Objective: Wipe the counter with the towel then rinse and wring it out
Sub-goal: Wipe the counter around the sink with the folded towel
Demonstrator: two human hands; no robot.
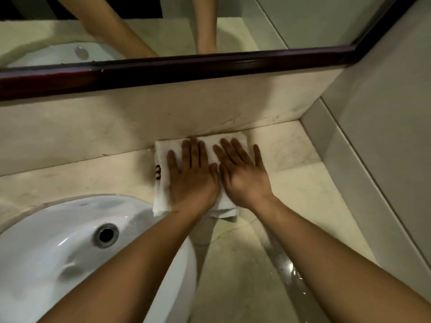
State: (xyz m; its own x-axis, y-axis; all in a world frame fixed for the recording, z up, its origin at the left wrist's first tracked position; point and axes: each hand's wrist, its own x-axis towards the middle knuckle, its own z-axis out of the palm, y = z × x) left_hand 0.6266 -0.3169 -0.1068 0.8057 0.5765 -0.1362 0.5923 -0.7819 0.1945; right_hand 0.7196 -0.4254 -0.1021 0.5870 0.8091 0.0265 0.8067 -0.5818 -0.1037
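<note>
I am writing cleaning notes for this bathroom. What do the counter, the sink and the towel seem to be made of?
Counter: probably polished marble or similar stone; cream, faint dark veins, wet sheen near the front. Sink: glossy white ceramic, it seems; smooth with bright highlights. Towel: soft white cloth, perhaps cotton; it folds in thick layers.

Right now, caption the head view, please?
Left hand and right hand press the towel flat on the counter by the sink.

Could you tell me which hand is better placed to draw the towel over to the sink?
Probably the left hand: it presses flat on the side of the towel nearest the sink, while the right hand lies farther from it.
</note>
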